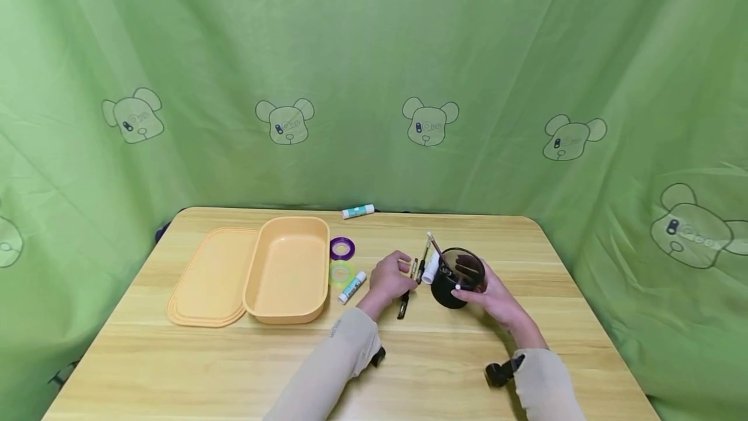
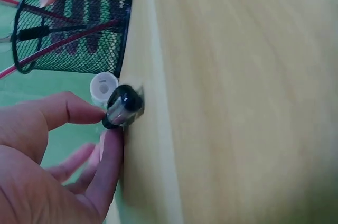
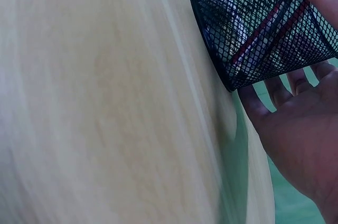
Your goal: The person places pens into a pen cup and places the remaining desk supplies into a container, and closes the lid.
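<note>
Beige sleeves: nearest, reaching over the pale wood-grain table from its front.
Right hand: curled round a black round wire-mesh pen cup, thumb on the near side, fingers behind.
Left hand: thumb and a finger pinch the end of a glossy black pen, their gap only the pen's thickness; the pen is low over the tabletop, left of the cup.
Pen cup: about upright on the table, with two red pencils and a black metal-tipped pen leaning in it.
Glue stick with teal label: left of the left hand.
White tube: close by the cup's left side; contact unclear.
Tape rolls: yellow-green one near the glue stick, purple one beyond it.
Peach plastic box: left of the tapes, uncovered.
Peach flat lid: left of the box, right edge hidden by it.
Second teal-labelled glue stick: at the table's far edge.
Green curtain: behind everything, printed with bear heads.
</note>
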### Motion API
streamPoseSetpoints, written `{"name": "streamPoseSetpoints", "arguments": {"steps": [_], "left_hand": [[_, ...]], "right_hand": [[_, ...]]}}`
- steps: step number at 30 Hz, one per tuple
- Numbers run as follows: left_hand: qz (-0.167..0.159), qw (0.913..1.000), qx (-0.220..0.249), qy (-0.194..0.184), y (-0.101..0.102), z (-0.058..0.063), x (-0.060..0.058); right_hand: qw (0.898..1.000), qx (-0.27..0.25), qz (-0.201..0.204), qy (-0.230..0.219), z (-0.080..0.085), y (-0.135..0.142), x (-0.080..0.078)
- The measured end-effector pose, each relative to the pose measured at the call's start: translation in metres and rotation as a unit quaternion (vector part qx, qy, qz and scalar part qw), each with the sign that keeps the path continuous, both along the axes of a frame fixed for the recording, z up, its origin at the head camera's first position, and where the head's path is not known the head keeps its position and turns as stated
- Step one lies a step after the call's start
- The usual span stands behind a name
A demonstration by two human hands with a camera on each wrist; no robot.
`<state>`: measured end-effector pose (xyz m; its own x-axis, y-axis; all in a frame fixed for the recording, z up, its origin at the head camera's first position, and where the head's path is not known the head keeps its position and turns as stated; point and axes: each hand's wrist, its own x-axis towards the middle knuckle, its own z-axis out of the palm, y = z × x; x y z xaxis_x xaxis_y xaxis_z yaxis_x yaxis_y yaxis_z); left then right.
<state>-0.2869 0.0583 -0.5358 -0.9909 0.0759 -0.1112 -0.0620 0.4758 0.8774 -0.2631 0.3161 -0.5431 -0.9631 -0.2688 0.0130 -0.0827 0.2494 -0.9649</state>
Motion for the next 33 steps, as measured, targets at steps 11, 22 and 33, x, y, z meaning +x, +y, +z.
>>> {"name": "streamPoseSetpoints", "arguments": {"steps": [11,22,33], "left_hand": [[-0.034,0.9783,0.190,-0.075,-0.013,0.008,-0.002],[-0.091,0.9526,0.272,-0.102,-0.016,0.005,-0.005],[-0.133,0.9272,0.332,-0.113,-0.020,0.003,-0.005]], "right_hand": [[1.000,0.008,-0.004,0.002,0.003,0.000,0.000],[1.000,0.011,-0.007,-0.001,0.002,0.002,0.001],[1.000,0.014,-0.010,-0.002,0.001,0.000,0.002]]}}
